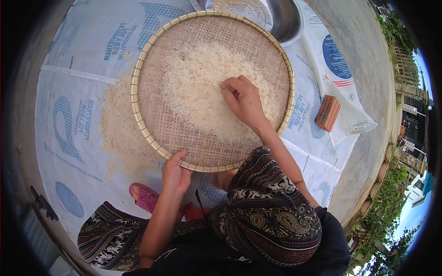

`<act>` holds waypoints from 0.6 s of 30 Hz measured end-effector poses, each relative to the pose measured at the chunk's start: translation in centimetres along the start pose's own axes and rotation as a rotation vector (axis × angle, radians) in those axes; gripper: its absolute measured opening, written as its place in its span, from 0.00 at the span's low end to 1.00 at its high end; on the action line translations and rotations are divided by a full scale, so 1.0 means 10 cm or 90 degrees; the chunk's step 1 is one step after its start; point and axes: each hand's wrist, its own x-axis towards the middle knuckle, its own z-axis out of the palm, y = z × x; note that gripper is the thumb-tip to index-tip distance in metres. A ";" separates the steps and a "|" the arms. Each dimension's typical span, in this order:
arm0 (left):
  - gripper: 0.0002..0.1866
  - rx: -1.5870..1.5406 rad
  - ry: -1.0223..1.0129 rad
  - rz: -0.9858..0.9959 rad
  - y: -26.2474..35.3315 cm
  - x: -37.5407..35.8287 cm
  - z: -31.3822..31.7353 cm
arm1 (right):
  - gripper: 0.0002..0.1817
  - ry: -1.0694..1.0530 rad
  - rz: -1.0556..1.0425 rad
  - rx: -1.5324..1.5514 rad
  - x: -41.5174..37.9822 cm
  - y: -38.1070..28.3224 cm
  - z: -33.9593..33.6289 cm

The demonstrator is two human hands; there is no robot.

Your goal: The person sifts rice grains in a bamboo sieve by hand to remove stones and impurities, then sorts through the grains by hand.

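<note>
A round woven bamboo winnowing basket (pixel 159 106) lies in front of me, its rim bound with green ties. Pale rice grains (pixel 198 83) are spread over its middle and right side. My left hand (pixel 176 172) grips the near-left rim, thumb on top and fingers underneath. Over the rice is my right hand (pixel 244 99), its thumb and fingers pinched together just above or at the grains. Whatever sits between those fingertips is too small to make out.
Printed white sacking (pixel 69 115) covers the ground, with husks or grains (pixel 115 124) scattered left of the basket. A metal basin (pixel 290 23) stands at the far side. A reddish brick (pixel 328 113) weighs on the sheet at right. A pink sandal (pixel 145 197) is near my left forearm.
</note>
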 end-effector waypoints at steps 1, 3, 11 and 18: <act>0.21 0.000 0.002 0.000 0.00 0.00 0.00 | 0.04 0.000 0.000 0.000 0.00 -0.01 -0.01; 0.21 -0.001 -0.002 0.000 -0.01 0.02 -0.02 | 0.04 -0.002 0.033 0.041 -0.01 -0.03 -0.05; 0.21 0.001 0.009 -0.004 0.00 0.00 0.01 | 0.06 -0.076 0.300 0.563 0.03 0.09 -0.21; 0.22 -0.013 -0.005 0.000 -0.02 0.04 -0.04 | 0.09 -0.116 0.362 0.603 -0.02 0.14 -0.26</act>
